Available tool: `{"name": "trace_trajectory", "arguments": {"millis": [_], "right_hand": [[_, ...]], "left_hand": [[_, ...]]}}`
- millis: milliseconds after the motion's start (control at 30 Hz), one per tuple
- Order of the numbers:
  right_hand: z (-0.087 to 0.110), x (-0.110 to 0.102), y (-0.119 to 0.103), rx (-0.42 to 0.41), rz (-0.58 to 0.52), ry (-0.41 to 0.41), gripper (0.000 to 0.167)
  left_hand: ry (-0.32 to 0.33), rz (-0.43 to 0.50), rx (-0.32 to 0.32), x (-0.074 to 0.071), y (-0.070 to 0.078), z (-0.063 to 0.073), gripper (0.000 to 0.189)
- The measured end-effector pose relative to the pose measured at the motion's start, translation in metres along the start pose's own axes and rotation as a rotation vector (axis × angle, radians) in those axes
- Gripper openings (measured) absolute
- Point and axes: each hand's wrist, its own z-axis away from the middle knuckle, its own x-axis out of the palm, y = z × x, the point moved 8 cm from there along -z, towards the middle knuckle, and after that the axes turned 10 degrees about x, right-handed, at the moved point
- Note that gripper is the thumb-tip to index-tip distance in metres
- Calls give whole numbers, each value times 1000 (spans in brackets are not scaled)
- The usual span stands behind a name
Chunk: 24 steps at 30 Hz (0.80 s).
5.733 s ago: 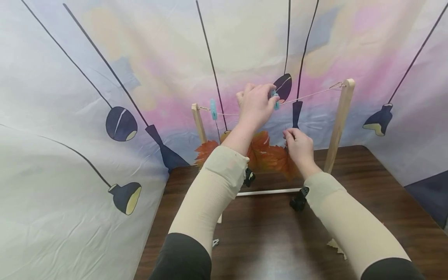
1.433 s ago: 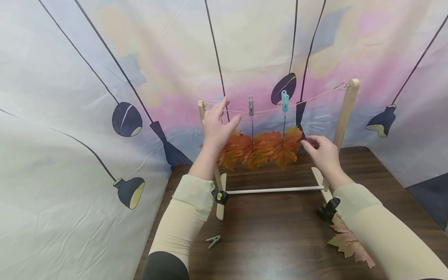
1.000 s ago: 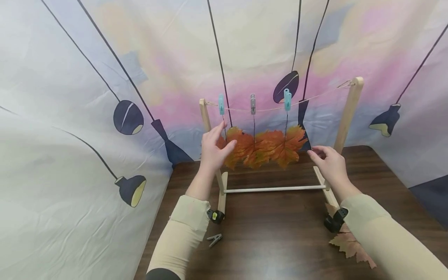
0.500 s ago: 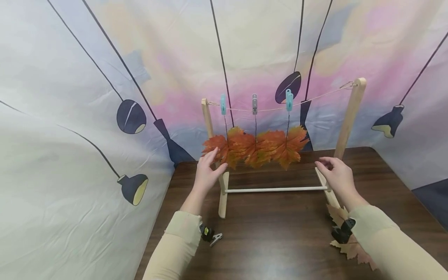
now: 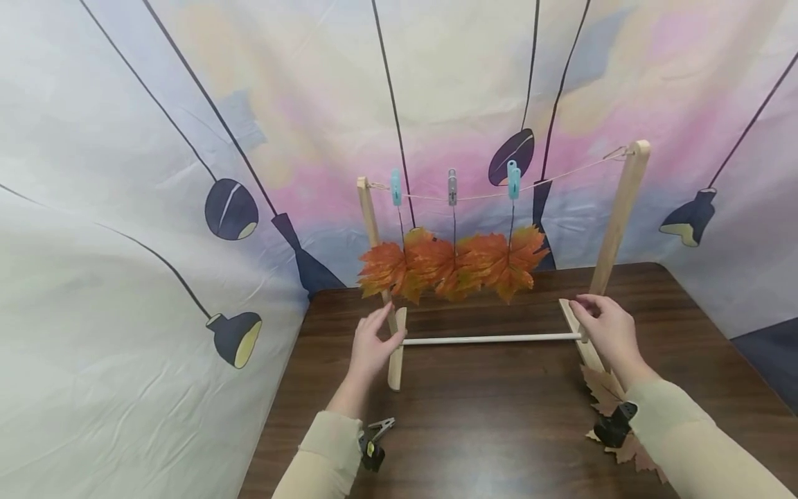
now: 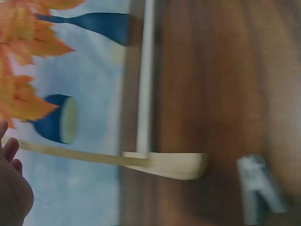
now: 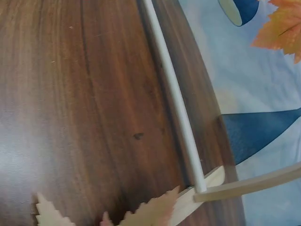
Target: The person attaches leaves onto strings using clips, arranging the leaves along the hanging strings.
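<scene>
My left hand (image 5: 373,346) hovers over the table's left side near the rack's left foot, fingers spread, holding nothing. On the right, my right hand (image 5: 607,333) hangs by the right post with fingers loosely bent and nothing visible in them. Orange maple leaves (image 5: 430,263) hang side by side from a string by thin dark stems. A light blue clothespin (image 5: 396,187) grips the left stem, a grey clothespin (image 5: 452,187) the middle one, and another light blue clothespin (image 5: 514,180) the right one. A loose grey clothespin (image 5: 382,427) lies near my left wrist, blurred in the left wrist view.
The string runs between two wooden posts (image 5: 617,215), joined low down by a white rod (image 5: 492,339). Paler maple leaves (image 5: 601,389) lie on the brown table (image 5: 486,416), partly hidden under my right forearm. A printed cloth backdrop (image 5: 449,83) stands behind.
My left hand has let go of the right-hand blue clothespin and moved left and down. My right hand has released the stem and sunk toward the table. The leaves now hang by the clothespins.
</scene>
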Motion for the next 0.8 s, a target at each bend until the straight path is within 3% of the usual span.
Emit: {"name": "trace_trajectory", "arguments": {"millis": [233,400,567,800], "right_hand": [[13,4,21,20,8,22,36],[18,4,31,38,21,29,36],[22,3,42,62,28,35,33],[29,-3,55,76,39,34,35]], "left_hand": [[-99,-65,-74,17,-25,47,58],[-116,-80,-136,17,-40,73,59],[-134,-86,-164,18,-52,91,60],[-208,-122,-210,22,-64,117,64]]}}
